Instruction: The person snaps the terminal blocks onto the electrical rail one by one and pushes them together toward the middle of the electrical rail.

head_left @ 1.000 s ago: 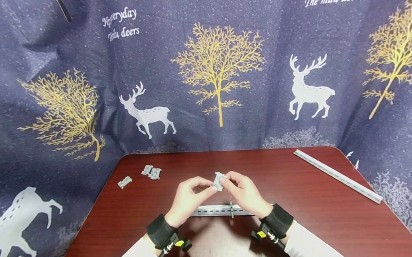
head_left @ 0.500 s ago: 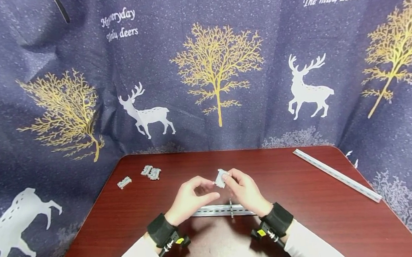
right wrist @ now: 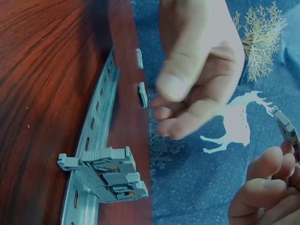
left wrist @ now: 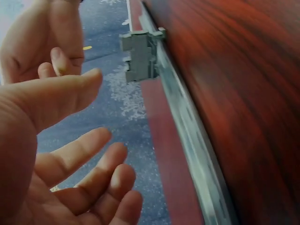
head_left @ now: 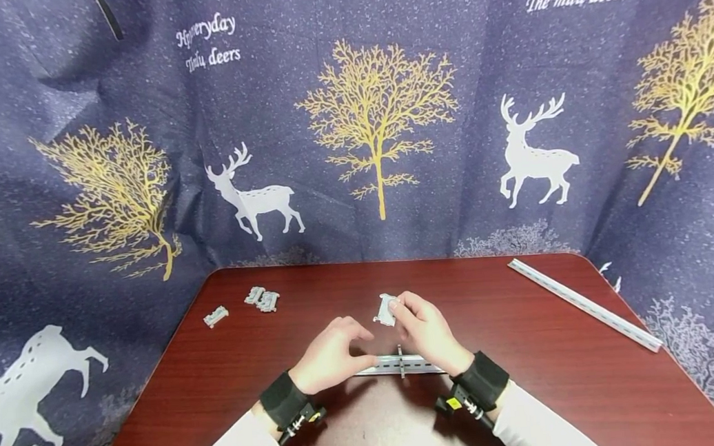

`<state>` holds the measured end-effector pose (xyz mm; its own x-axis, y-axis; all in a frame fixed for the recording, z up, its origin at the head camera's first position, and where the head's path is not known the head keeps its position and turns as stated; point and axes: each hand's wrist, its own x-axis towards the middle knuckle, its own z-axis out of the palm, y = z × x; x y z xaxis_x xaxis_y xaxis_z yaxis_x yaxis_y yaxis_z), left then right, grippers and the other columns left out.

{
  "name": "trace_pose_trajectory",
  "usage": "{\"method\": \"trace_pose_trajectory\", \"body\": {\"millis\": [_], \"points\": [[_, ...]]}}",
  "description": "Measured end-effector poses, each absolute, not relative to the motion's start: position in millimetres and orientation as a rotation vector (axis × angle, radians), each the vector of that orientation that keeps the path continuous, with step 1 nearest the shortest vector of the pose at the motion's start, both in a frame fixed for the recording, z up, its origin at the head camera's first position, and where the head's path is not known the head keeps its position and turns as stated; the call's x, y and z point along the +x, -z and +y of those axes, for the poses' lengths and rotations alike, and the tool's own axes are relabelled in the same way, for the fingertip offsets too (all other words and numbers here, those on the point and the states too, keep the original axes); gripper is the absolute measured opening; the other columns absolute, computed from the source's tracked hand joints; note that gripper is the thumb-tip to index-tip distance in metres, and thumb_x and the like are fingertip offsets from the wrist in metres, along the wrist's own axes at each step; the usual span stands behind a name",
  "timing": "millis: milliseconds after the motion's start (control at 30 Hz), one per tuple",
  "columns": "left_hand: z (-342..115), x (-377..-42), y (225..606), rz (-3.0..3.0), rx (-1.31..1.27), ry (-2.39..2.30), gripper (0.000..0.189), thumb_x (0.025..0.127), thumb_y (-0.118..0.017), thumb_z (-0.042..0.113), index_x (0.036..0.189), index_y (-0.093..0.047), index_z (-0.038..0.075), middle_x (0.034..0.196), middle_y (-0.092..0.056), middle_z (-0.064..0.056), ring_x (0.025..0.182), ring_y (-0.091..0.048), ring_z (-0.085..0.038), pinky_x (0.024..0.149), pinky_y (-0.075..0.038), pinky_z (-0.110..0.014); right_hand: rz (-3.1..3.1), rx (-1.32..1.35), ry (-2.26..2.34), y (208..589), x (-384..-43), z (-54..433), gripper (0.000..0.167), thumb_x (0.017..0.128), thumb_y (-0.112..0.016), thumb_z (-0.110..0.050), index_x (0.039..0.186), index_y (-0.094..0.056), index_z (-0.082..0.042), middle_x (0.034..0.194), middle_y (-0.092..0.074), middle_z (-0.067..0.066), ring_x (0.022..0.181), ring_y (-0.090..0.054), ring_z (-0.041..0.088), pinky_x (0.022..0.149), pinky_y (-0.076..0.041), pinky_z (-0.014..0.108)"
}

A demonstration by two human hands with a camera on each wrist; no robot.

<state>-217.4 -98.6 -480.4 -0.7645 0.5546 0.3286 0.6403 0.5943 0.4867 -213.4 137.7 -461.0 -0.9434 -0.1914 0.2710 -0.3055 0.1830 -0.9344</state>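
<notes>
My right hand (head_left: pixel 423 325) pinches a grey terminal block (head_left: pixel 385 310) between thumb and fingers, raised over the table. In the right wrist view only an edge of that terminal block (right wrist: pixel 286 126) shows at the far right. Just left of it, my left hand (head_left: pixel 331 352) holds nothing, its thumb and fingers spread apart. Below both hands lies a slotted metal DIN rail (head_left: pixel 426 365), partly covered by them. Another terminal block (head_left: pixel 401 362) stands upright across this rail; the right wrist view shows this mounted block (right wrist: pixel 112 173) close up, with copper-coloured parts inside.
Several loose terminal blocks (head_left: pixel 267 302) lie at the back left of the red-brown table (head_left: pixel 473 284). A second DIN rail (head_left: pixel 586 305) lies slanted along the right side. A dark blue curtain (head_left: pixel 346 244) with deer and trees hangs behind the table.
My left hand has let go of the terminal block and drawn away, lower and toward me. My right hand keeps the block, shifted slightly right.
</notes>
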Motion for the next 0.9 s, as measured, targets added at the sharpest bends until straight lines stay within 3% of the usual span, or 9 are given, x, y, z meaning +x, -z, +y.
{"method": "trace_pose_trajectory", "body": {"millis": [367,567,900], "points": [[-102.0,-216.0,487.8,-2.824,-1.036,0.714,0.045,0.080,-0.098,0.035,0.115,-0.083,0.010,0.105,-0.067,-0.002,0.099,-0.056,-0.016,0.084,-0.051,-0.032,-2.462,0.341,-1.658,456.8,-217.3,142.8,0.036,0.113,-0.062,-0.029,0.081,-0.059,-0.012,0.062,-0.054,0.000,0.058,-0.053,0.015,0.060,-0.042,0.029],[-101.6,-215.2,487.9,-2.842,-1.052,0.668,0.045,0.080,-0.098,0.034,0.116,-0.083,0.011,0.103,-0.067,-0.002,0.097,-0.055,-0.016,0.083,-0.050,-0.032,-2.538,0.312,-1.525,452.6,-219.4,148.2,0.037,0.112,-0.062,-0.027,0.079,-0.059,-0.011,0.064,-0.053,-0.002,0.058,-0.053,0.015,0.061,-0.041,0.029],[-101.7,-215.3,490.4,-2.856,-1.075,0.589,0.024,0.084,-0.094,0.023,0.104,-0.085,0.017,0.094,-0.065,0.003,0.090,-0.049,-0.014,0.077,-0.043,-0.029,-2.783,0.268,-1.160,450.5,-225.8,157.4,0.035,0.107,-0.060,-0.022,0.074,-0.051,-0.015,0.066,-0.042,-0.003,0.062,-0.042,0.016,0.063,-0.036,0.034]]}}
